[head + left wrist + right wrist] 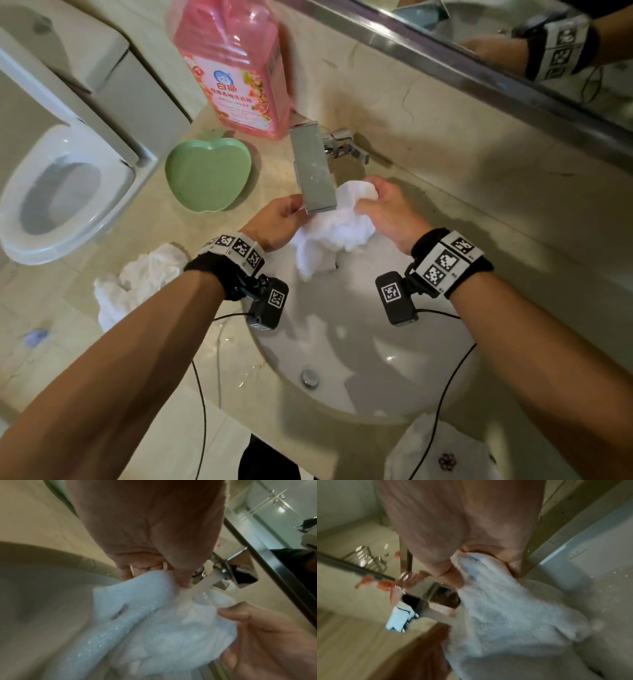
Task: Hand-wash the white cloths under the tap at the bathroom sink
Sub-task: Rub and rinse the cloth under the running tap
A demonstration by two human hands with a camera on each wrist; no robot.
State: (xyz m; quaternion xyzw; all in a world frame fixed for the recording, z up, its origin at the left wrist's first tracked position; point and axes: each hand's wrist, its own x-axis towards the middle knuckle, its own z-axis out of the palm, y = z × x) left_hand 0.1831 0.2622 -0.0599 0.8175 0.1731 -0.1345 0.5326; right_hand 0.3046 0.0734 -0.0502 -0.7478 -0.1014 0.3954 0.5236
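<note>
A wet white cloth [337, 228] hangs bunched under the flat chrome tap [313, 171] over the round sink [359, 387]. My left hand [281, 219] pinches its left side and my right hand [383, 209] grips its right side. In the left wrist view a stream of water [204, 584] runs onto the cloth [142, 622] between my left hand [154, 572] and my right hand's fingers [240, 614]. The right wrist view shows my right hand [481, 566] gripping the cloth [508, 615], blurred. A second white cloth [137, 281] lies crumpled on the counter at the left. Another white cloth [445, 452] lies at the sink's near right.
A pink detergent bottle [236, 68] stands behind a green apple-shaped dish [209, 174] left of the tap. A toilet [61, 192] is at the far left. A mirror [513, 41] runs along the back wall. The sink's drain plug [310, 378] is near the front.
</note>
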